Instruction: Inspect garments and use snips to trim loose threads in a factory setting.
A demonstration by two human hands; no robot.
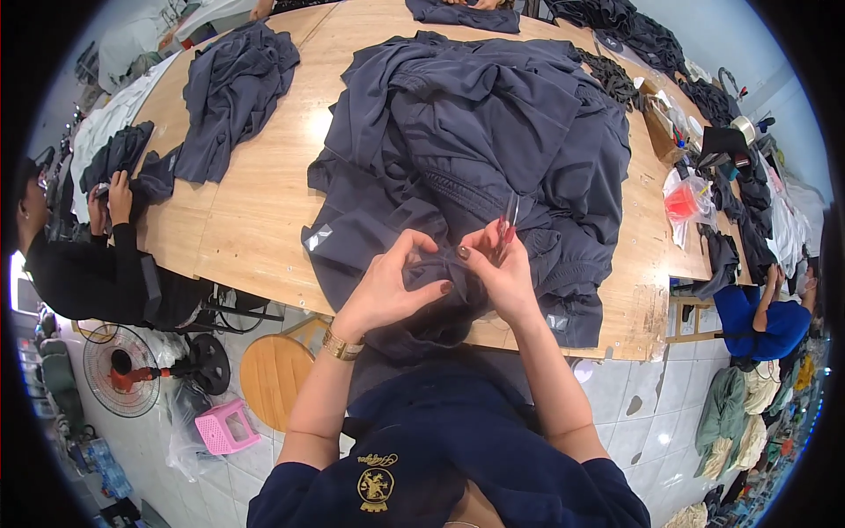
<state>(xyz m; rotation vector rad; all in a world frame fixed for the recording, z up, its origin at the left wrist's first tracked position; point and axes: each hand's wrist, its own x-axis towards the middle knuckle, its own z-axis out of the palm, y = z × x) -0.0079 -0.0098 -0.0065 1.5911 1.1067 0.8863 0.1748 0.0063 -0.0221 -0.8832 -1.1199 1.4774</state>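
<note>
A large heap of dark grey-blue garments (493, 123) with gathered elastic waistbands lies on the table before me. My left hand (387, 286) is open over the near edge of the heap, thumb and forefinger apart around a fold of dark cloth. Just beside it, my right hand (497, 264) is closed, thumb and forefinger near the fabric. It holds small thread snips (508, 220) with a reddish grip and shiny blades pointing away from me; the fingers partly hide them. A small light mark (319, 238) shows on the cloth at left.
The wooden table (264, 229) carries another dark garment pile (233, 97) at far left. A person in black (97, 264) sits left, another in blue (761, 312) at right. A red drink in plastic (682, 202) stands right. A stool (275, 378), fan (123, 370) and pink stool (227, 429) stand below left.
</note>
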